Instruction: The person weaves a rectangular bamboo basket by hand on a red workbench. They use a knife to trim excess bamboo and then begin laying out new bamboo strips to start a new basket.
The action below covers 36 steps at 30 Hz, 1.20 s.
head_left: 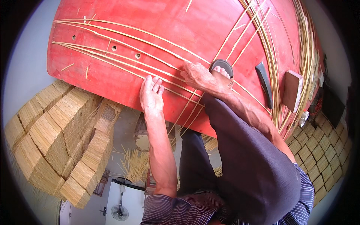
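Observation:
Long pale bamboo strips point(123, 30) lie across a red board point(157, 15), crossing other strips near my foot. My right hand point(198, 77) is closed over the strips at this crossing, its fingers bent down and partly hidden. Nearer the board's front edge, my left hand point(152, 93) is turned palm up with loosely curled fingers slightly apart. Its fingertips touch or overlap the nearest strip; no firm grip shows. My foot in a dark sandal point(227, 63) rests on the crossing strips, just beside my right hand.
At right lie a bundle of long strips point(275, 75), a dark flat blade-like tool point(264, 84) and a reddish block point(292, 90). Stacked woven bundles point(56, 127) stand below left, more point(318, 150) at lower right. Loose short strips point(135, 165) lie on the floor.

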Available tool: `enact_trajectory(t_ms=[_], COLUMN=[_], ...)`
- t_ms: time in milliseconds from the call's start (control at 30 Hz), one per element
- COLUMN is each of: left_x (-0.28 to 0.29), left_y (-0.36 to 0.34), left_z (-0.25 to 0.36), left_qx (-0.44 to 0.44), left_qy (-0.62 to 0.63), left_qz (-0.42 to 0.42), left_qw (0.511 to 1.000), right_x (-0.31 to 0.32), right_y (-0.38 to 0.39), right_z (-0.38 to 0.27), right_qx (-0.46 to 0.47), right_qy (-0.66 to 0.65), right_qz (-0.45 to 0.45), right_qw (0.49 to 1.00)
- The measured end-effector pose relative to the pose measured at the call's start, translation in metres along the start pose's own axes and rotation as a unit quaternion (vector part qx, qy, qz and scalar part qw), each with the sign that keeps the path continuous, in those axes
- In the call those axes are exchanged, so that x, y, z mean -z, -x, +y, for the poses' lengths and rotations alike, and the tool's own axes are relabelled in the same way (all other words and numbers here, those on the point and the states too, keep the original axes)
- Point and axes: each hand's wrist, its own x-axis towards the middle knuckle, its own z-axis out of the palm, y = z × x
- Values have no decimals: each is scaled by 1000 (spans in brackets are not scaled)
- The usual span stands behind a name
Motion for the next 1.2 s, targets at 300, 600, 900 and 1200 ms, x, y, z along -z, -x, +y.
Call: enact_trajectory(t_ms=[300,600,900,1200], left_x=[-11,-11,-27,-50], left_y=[5,-16,-44,-46], left_z=[0,24,33,54], left_qx=[-142,-66,-66,-36], left_qy=[-36,-37,144,-51], left_qz=[-172,-313,-432,-465], left_qw=[974,947,888,883], right_x=[-15,10,25,24], right_y=[-11,6,1,-25], right_z=[31,1,30,50], right_qx=[215,78,73,85], right_qy=[130,-49,63,73], right_qz=[1,17,229,114], right_qw=[968,996,969,987])
